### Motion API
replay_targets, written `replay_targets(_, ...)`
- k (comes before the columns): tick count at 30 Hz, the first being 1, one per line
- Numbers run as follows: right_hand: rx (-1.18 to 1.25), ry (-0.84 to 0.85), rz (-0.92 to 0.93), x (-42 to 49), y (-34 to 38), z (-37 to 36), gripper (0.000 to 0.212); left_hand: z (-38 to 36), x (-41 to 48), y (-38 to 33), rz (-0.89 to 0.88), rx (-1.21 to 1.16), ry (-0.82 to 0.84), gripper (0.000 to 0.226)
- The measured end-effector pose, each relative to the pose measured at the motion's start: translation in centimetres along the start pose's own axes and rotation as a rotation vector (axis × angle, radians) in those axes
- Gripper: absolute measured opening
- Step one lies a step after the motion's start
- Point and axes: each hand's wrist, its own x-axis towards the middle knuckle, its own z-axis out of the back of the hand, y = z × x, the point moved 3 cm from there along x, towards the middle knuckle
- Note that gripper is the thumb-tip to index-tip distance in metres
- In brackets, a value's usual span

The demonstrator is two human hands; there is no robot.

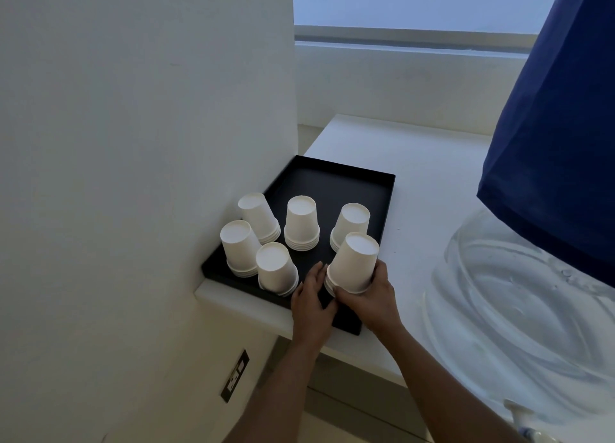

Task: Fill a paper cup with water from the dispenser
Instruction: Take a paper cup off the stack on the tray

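Several short stacks of upside-down white paper cups stand on a black tray [336,180] on a white counter. My right hand [372,296] grips the top paper cup [354,263] of the nearest stack at the tray's front right and tilts it. My left hand [311,301] presses its fingertips against the base of that same stack, on the lower cups. The water dispenser's clear jug [519,309] sits at the right, its upper part under a dark blue cover [559,136]. A white tap [520,416] shows at the bottom right.
A white wall rises directly left of the tray. A wall socket [235,376] sits below the counter's edge. The white counter [426,183] runs back to a window sill. Other cup stacks [301,223] crowd the tray's front half.
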Motion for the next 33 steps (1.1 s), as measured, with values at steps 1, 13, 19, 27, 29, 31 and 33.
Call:
replay_targets(1, -0.002, -0.001, 0.003, 0.0, 0.0, 0.0, 0.078, 0.0, 0.0, 0.0, 0.0, -0.001, 0.004, 0.064)
replay_targets(13, -0.004, -0.006, -0.008, 0.0, 0.0, 0.1, 0.076, 0.0, -0.6, -0.6, 0.04, 0.069, 0.006, 0.061)
replay_targets(19, -0.016, -0.014, 0.009, -0.1, 0.1, 0.0, 0.076, 0.0, -0.6, -0.4, 0.045, 0.13, 0.035, 0.062)
replay_targets(27, -0.053, -0.035, 0.034, -0.2, 0.1, -0.2, 0.079, -0.1, -0.8, -0.3, 0.084, 0.178, 0.034, 0.067)
replay_targets(29, -0.035, -0.043, 0.045, -0.3, 0.4, -0.3, 0.079, -0.1, -0.7, -0.2, 0.075, 0.203, 0.027, 0.068)
replay_targets(31, 0.0, -0.04, 0.049, -0.1, 0.8, -0.3, 0.079, -0.3, -0.6, 0.1, 0.058, 0.229, 0.017, 0.067)
replay_targets(33, 0.022, -0.031, 0.052, -0.1, 1.0, -0.3, 0.079, -0.4, -0.6, 0.3, 0.038, 0.244, 0.016, 0.067)
